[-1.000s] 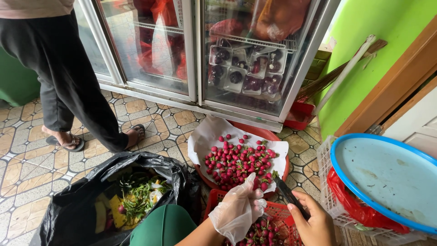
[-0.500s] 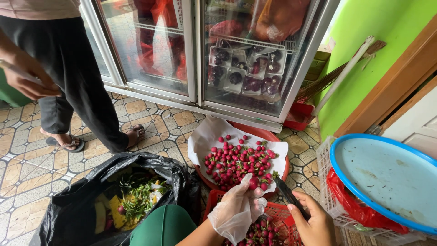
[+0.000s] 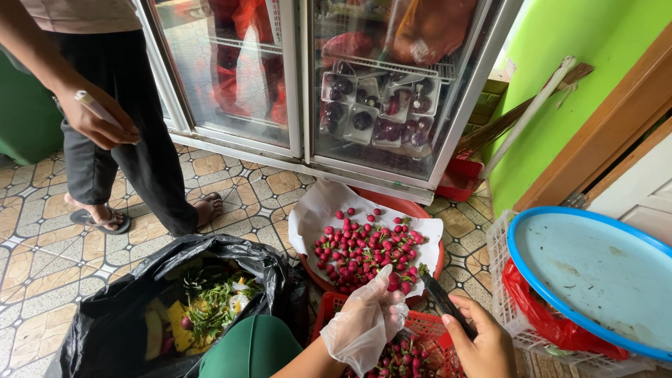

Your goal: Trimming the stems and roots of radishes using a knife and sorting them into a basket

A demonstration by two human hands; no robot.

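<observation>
Left hand (image 3: 364,325): in a loose clear plastic glove, fingers curled together over the red crate (image 3: 427,329); it seems to pinch a small red radish, though the crumpled glove hides the grip.
Right hand (image 3: 483,343): bare, closed around the handle of a dark-bladed knife (image 3: 442,301) — the blade points up and left, toward the gloved fingertips.
Radishes (image 3: 367,248): a heap of small red ones, spread on white paper in a round red basin (image 3: 420,210) just beyond the hands; more lie in the crate under the hands.
Black rubbish bag (image 3: 119,315): open on the tiled floor to the left, holding green trimmings and yellow scraps.
Blue-rimmed tray (image 3: 595,269): on the right, resting atop a white basket.
Other person (image 3: 105,126): stands at upper left before a glass-door fridge (image 3: 308,84) — one hand holds a slim white object.
</observation>
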